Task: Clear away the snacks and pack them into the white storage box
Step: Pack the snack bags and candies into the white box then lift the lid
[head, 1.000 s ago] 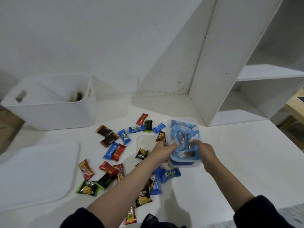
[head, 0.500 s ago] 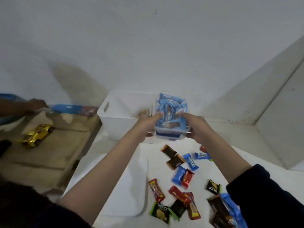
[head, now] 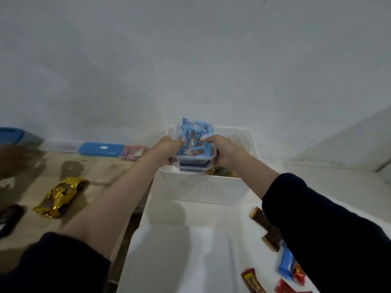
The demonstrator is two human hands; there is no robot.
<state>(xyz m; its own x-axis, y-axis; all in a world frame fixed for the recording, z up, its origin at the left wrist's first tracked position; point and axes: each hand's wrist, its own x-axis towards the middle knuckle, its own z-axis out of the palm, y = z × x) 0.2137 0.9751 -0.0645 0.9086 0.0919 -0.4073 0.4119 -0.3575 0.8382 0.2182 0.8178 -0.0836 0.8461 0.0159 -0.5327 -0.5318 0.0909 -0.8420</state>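
Hovering now over the white storage box (head: 203,190), the clear snack tub (head: 195,154) has travelled from above the counter (head: 211,214) to the box's open mouth, so lowering it in looks like the step in hand. The left hand (head: 169,148) and right hand (head: 225,151) clamp its sides, fingers closed on it. Rigid, see-through plastic shows glossy blue wrappers inside. Crinkly foil packets (head: 261,219) lie loose at four o'clock; a smooth white lid (head: 179,261) lies at six.

storage box (head: 203,190) behind lid (head: 179,261), snacks (head: 285,265) right
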